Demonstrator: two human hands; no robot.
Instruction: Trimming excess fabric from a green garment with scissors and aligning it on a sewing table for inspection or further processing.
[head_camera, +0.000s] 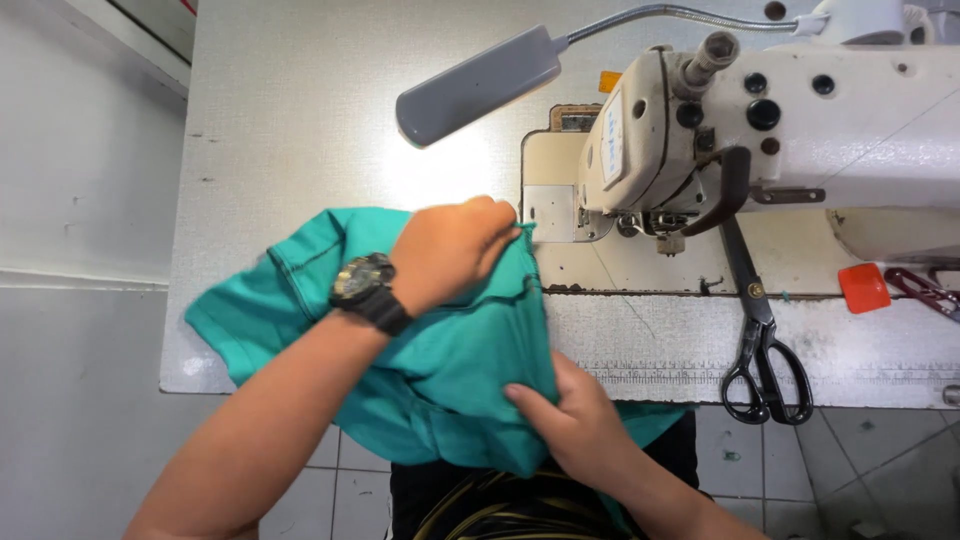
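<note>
A piece of teal fabric (440, 370) lies bunched across the middle of the frame, spread over the front edge of a pale sewing table (290, 120) and hanging down below it toward the lower centre. The left hand (455, 250), with a black wristwatch (368, 290) on its wrist, rests on top of the fabric just left of the machine's needle area, its fingers curled together and pressed down on the cloth's upper edge. The right hand (570, 420) sits in the lower centre of the frame, below the table's edge, with its thumb lying over the fabric and the other fingers tucked beneath, so it pinches a fold of the cloth. In the upper right stands a cream sewing machine (760, 120), and a grey gooseneck lamp (480, 85) reaches from it toward the upper centre, casting a bright patch on the table. A pair of black scissors (760, 340) lies on the table at the right, handles toward the bottom edge, and a small orange object (864, 287) sits just right of the scissors
</note>
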